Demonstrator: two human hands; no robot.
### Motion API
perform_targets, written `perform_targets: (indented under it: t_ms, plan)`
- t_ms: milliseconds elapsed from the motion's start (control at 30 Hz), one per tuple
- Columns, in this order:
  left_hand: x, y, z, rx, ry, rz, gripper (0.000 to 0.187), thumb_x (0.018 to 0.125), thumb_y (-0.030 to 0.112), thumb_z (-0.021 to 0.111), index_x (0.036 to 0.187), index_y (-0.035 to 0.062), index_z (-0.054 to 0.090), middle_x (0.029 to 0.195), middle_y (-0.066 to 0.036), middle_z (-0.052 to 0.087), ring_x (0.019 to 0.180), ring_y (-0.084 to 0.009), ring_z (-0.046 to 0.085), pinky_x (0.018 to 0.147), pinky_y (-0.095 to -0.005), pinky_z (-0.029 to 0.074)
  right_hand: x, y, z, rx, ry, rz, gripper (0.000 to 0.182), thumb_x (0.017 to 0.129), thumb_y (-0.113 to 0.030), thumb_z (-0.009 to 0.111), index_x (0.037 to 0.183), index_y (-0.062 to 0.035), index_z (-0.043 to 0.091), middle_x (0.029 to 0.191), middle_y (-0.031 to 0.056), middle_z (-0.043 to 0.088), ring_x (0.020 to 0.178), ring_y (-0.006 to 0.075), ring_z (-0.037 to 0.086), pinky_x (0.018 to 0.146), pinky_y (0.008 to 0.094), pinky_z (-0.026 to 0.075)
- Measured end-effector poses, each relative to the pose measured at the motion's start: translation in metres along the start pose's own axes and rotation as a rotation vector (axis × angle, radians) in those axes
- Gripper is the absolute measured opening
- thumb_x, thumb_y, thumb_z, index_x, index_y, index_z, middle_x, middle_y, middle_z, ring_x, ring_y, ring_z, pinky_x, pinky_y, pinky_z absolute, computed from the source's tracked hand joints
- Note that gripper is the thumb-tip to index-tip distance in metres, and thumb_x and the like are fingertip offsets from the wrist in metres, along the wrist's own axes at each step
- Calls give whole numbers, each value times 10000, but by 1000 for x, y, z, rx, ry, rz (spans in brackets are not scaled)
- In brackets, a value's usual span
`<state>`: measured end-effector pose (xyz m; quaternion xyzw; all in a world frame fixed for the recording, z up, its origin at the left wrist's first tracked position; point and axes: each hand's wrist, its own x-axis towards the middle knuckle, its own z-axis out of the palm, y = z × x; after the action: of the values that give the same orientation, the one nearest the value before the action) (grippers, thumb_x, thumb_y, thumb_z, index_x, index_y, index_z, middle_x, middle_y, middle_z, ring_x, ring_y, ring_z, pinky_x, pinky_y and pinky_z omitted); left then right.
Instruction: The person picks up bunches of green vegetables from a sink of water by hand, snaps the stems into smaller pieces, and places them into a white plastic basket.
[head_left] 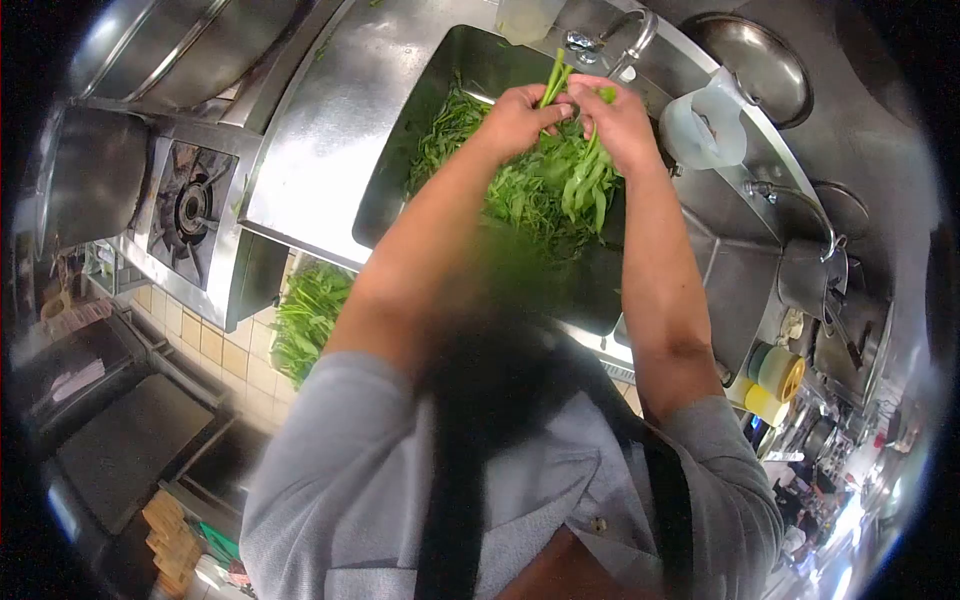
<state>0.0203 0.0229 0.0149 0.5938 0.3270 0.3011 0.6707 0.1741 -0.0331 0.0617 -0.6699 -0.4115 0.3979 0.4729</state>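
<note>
Both of my hands meet over the far part of a metal sink [385, 205]. My left hand [522, 122] is closed around green stems [556, 75] that stick up past its fingers. Close beside it, my right hand [612, 115] pinches leafy greens [590, 190], whose long leaves hang down below the fingers. Under the hands, a heap of loose leafy greens [530, 205] fills much of the sink. The fingertips of the two hands nearly touch, and part of what they grip is hidden.
A faucet [635, 45] and a translucent plastic pitcher [705, 125] stand by the sink's far right edge. Steel counter [310, 150] lies left, then a gas burner [193, 203]. More greens [310, 320] sit low at left. Another faucet [815, 205] is at right.
</note>
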Motion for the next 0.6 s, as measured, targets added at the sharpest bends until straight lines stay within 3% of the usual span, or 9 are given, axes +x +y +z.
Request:
perform_targets:
  t_ms: [67,167,233,333,433,500,600]
  plan:
    - [-7,3,4,3,-98,-60,325,935,228,618,1175,9,619,940,-43,669,731,-112,610,616,-257,487,6,4,2,-71,-18,-13,352,836,-281,678,1054,-5,657,720,30,621,566,92,510,574,235,419]
    - [2,-26,2,-127,-180,-46,349,949,292,598,1190,39,626,1042,-67,680,809,-137,643,657,-286,496,7,8,-2,-41,-40,5,337,826,-280,687,1029,-11,667,698,18,602,575,90,497,548,235,392]
    - [-2,-23,1,-141,-205,-49,350,962,305,576,1192,46,628,1019,-58,682,800,-130,633,680,-290,490,4,9,-4,-35,-48,31,338,825,-284,688,1022,-9,668,686,15,594,584,89,491,553,237,384]
    - [-8,-22,-7,-131,-185,-68,354,962,321,569,1189,59,637,1000,-48,684,796,-121,619,697,-288,477,8,18,-12,24,-55,55,360,821,-298,691,1025,-3,660,657,13,576,598,92,484,581,245,376]
    - [-6,-19,-19,-117,-93,-69,273,949,243,597,1110,34,665,915,-33,663,746,-114,601,672,-259,493,13,22,-28,43,-8,71,397,813,-320,695,1036,5,650,618,19,556,627,108,507,657,266,387]
    - [-3,-13,-24,-71,107,-60,262,940,247,609,1090,46,682,890,-31,661,733,-101,572,676,-246,473,16,23,-34,-78,28,17,398,808,-332,704,1029,-5,657,626,26,574,626,122,525,681,276,391]
    - [4,16,-20,40,65,-15,314,872,288,685,1085,58,697,925,-45,684,748,-107,575,691,-270,467,15,15,-32,-69,-52,-8,397,789,-328,744,1012,-11,663,663,34,615,588,108,519,646,273,407]
